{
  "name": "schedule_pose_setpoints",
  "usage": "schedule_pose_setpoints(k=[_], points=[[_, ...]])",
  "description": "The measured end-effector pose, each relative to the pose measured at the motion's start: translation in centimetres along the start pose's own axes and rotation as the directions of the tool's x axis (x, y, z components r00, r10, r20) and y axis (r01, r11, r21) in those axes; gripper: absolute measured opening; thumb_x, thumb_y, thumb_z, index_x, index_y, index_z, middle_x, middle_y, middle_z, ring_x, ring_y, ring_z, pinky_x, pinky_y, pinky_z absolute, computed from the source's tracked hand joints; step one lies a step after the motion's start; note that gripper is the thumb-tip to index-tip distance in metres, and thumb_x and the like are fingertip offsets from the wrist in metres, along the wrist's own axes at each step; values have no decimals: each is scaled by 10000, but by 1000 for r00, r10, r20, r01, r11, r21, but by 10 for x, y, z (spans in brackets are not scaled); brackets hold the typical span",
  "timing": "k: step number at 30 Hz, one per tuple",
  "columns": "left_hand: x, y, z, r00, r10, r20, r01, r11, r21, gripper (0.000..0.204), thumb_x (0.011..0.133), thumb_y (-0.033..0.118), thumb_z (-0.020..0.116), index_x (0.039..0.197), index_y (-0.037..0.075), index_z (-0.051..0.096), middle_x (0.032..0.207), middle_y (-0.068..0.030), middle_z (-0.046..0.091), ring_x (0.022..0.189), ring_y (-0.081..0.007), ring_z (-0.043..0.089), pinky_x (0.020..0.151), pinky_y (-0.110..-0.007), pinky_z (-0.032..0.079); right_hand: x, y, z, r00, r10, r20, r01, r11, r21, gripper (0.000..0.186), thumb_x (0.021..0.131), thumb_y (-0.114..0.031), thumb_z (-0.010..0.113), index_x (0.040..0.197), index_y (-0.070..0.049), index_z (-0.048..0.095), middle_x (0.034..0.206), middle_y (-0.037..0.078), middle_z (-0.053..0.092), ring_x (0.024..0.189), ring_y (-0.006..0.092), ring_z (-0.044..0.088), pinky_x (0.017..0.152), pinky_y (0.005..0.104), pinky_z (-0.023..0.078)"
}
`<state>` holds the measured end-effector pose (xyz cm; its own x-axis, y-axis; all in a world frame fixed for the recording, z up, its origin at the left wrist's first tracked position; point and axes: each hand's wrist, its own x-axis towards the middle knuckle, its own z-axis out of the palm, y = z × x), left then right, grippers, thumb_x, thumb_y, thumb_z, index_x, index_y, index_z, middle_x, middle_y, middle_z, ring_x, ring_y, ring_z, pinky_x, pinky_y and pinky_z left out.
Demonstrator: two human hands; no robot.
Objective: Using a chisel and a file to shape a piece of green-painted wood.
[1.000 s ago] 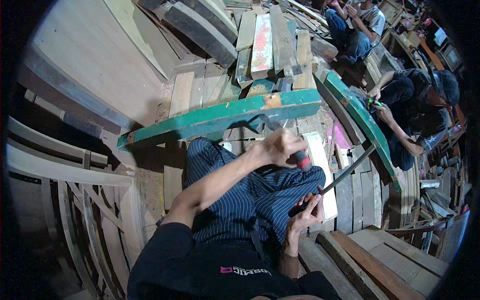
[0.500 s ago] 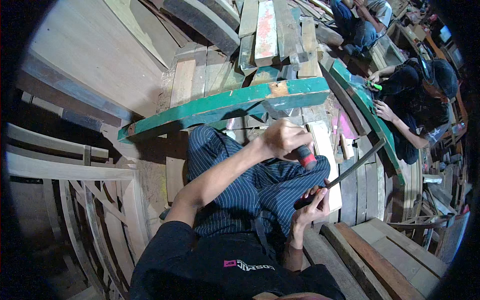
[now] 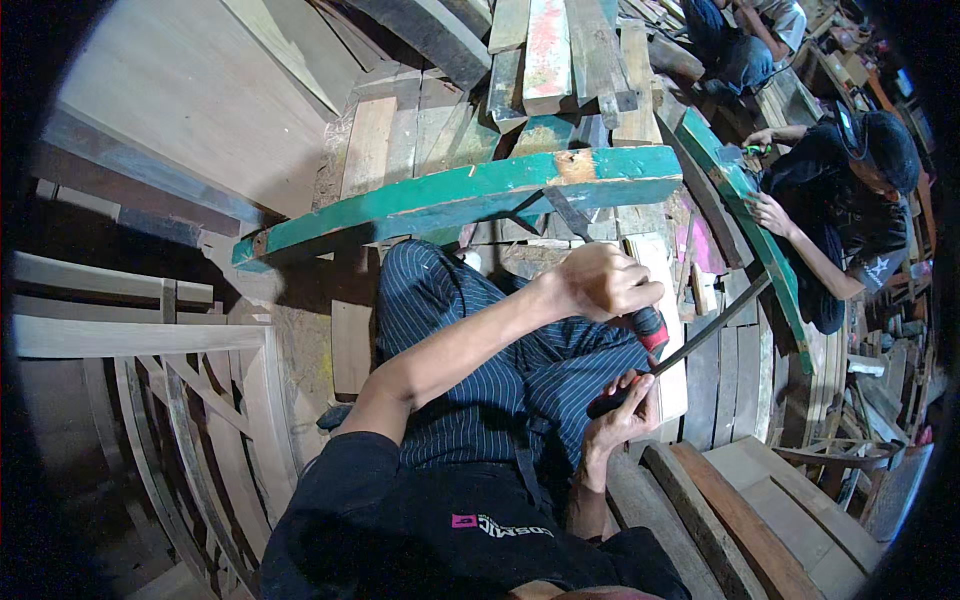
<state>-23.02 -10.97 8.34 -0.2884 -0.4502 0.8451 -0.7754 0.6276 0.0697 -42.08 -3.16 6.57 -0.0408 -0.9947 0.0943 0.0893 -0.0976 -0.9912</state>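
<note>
Planks (image 3: 722, 375) crowd the dusty workshop floor (image 3: 312, 390), with boards (image 3: 548, 60) stacked far and a pale panel (image 3: 180, 130) far left. Beyond both hands stretches a green beam (image 3: 430, 203). The left hand (image 3: 608, 283) clenches a tool's red-and-black handle (image 3: 650, 329); the right hand (image 3: 622, 414) grips a dark bar (image 3: 715, 325).

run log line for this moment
left hand: grips red-banded handle, blade at green beam; right hand: holds long metal bar; co-worker: at second green beam
</note>
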Motion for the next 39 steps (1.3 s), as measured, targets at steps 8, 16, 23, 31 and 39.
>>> schedule_pose_setpoints(k=[8, 16, 23, 31, 39], points=[[5, -4, -11, 996, -63, -66, 53, 987, -149, 153, 700, 149, 687, 759, 60, 578, 615, -40, 521, 533, -205, 588, 486, -328, 503, 0, 6, 2, 999, -31, 8, 32, 999, -23, 325, 1023, -150, 458, 1208, 100, 553, 711, 32, 488, 597, 88, 447, 517, 228, 379], [6, -15, -20, 996, -88, -11, 86, 985, -148, 222, 687, 201, 692, 796, 52, 569, 615, -50, 537, 547, -218, 603, 481, -344, 476, -3, 3, 5, 999, -35, 29, 37, 998, -59, 330, 1025, -153, 459, 1212, 106, 545, 697, 26, 486, 595, 84, 447, 517, 222, 384], [5, -16, -27, 992, -76, -106, 61, 989, -137, 212, 706, 217, 687, 784, 51, 580, 588, -39, 508, 506, -207, 579, 449, -342, 458, -12, 5, 16, 997, -31, 72, 37, 996, -79, 313, 1027, -206, 477, 1213, 44, 509, 714, 3, 472, 581, 60, 438, 487, 199, 374], [15, -24, -28, 988, -99, -121, 84, 989, -125, 345, 621, 246, 752, 832, 55, 558, 615, -43, 508, 561, -227, 596, 499, -369, 476, -5, 15, 18, 994, 38, 104, -36, 999, -18, 347, 1010, -223, 516, 1232, 44, 513, 723, 26, 484, 577, 72, 438, 490, 208, 371], [27, -6, -15, 954, -224, -201, 199, 971, -134, 317, 638, 239, 730, 843, 45, 587, 645, -42, 545, 574, -217, 599, 522, -345, 477, 10, 20, 11, 959, -285, 4, 284, 955, 86, 391, 1004, -246, 521, 1165, 110, 521, 699, 80, 527, 570, 146, 467, 508, 265, 411]])
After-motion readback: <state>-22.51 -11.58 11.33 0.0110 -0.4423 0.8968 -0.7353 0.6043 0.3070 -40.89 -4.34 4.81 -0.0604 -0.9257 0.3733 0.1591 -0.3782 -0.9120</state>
